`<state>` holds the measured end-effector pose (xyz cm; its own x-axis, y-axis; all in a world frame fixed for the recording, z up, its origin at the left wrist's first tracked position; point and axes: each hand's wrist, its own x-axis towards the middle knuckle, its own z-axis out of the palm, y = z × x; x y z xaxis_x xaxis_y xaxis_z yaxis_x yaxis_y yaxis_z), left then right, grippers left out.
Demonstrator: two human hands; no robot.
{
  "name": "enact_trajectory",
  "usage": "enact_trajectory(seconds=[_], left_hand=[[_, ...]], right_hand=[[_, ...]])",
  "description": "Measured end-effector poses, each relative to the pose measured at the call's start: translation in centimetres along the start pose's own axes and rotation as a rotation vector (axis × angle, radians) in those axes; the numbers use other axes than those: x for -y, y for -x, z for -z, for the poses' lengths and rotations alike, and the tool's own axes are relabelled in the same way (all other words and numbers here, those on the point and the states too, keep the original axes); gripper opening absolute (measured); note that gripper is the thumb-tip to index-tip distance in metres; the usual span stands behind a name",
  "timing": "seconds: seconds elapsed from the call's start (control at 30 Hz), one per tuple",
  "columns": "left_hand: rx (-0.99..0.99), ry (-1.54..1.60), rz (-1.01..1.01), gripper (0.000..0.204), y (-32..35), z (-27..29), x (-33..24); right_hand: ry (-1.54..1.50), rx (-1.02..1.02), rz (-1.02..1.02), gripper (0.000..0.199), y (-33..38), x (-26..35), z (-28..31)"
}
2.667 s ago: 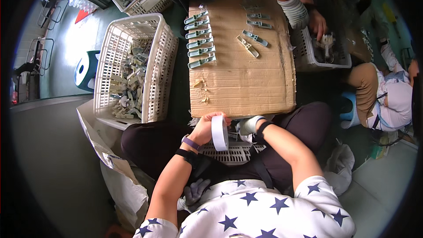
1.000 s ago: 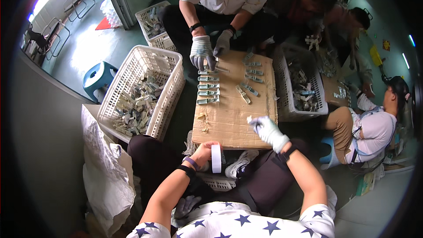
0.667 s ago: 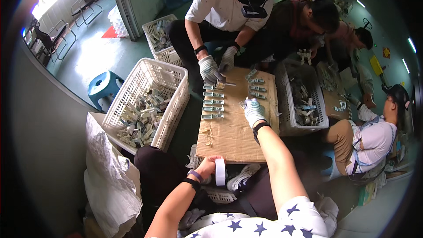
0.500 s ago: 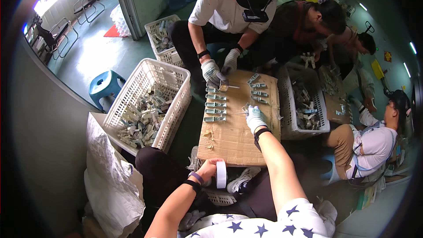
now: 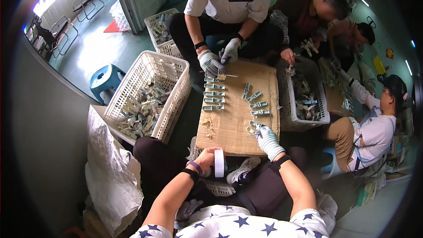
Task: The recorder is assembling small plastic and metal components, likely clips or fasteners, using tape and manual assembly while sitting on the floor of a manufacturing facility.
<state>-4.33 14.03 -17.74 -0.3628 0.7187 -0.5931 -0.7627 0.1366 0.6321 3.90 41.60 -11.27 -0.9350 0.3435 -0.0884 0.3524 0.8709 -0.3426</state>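
Note:
My bare left hand [image 5: 208, 157] holds a white roll of tape [image 5: 219, 163] upright just below the near edge of a cardboard sheet [image 5: 238, 119]. My right hand [image 5: 267, 139], in a white knit glove, is closed on a small thin piece [image 5: 252, 134] at the sheet's near right corner. Rows of small green-grey parts [image 5: 213, 93] lie on the far half of the cardboard, with a second group of parts [image 5: 255, 101] to their right.
Across the sheet a person's gloved hands [image 5: 218, 59] work on a part. A white plastic basket [image 5: 145, 97] full of parts stands at the left, another basket [image 5: 306, 101] at the right. A blue stool [image 5: 105, 78], a white sack [image 5: 112, 172] and several other seated people surround me.
My right hand reached out over the cardboard, then drew back to its near right corner, closed on a small piece. The left hand kept the tape roll in my lap. The view tilted upward.

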Motion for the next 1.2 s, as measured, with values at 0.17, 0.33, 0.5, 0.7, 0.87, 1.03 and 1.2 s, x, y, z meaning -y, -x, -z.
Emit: enact_trajectory(seconds=[0.17, 0.33, 0.5, 0.7, 0.87, 1.03, 1.2], left_hand=[[-0.027, 0.009, 0.004, 0.008, 0.6, -0.2, -0.2], [0.0, 0.003, 0.001, 0.008, 0.1, -1.0, -0.2], [-0.017, 0.027, 0.009, 0.009, 0.7, -0.5, -0.2], [0.046, 0.014, -0.022, 0.01, -0.2, -0.3, 0.5], [-0.007, 0.021, 0.005, 0.011, 0.2, 0.2, 0.1], [0.03, 0.039, -0.016, 0.011, -0.4, 0.4, 0.7], [0.046, 0.033, 0.014, 0.01, -0.6, -1.1, 0.0]], right_hand=[[-0.206, -0.251, -0.041, 0.012, -1.2, 1.2, 1.7], [-0.504, -0.22, -0.197, 0.03, -5.8, -1.5, 1.1], [0.059, 0.14, -0.234, 0.049, -3.5, 2.8, 0.5], [0.278, 0.2, 0.1, 0.035, -0.5, -0.2, -0.7], [0.321, 0.5, 0.202, 0.015, -1.1, -0.2, 4.3], [0.021, 0.153, -0.012, 0.029, -6.3, 1.9, 5.7], [0.016, -0.064, -0.298, 0.048, -12.4, 3.0, 0.8]])
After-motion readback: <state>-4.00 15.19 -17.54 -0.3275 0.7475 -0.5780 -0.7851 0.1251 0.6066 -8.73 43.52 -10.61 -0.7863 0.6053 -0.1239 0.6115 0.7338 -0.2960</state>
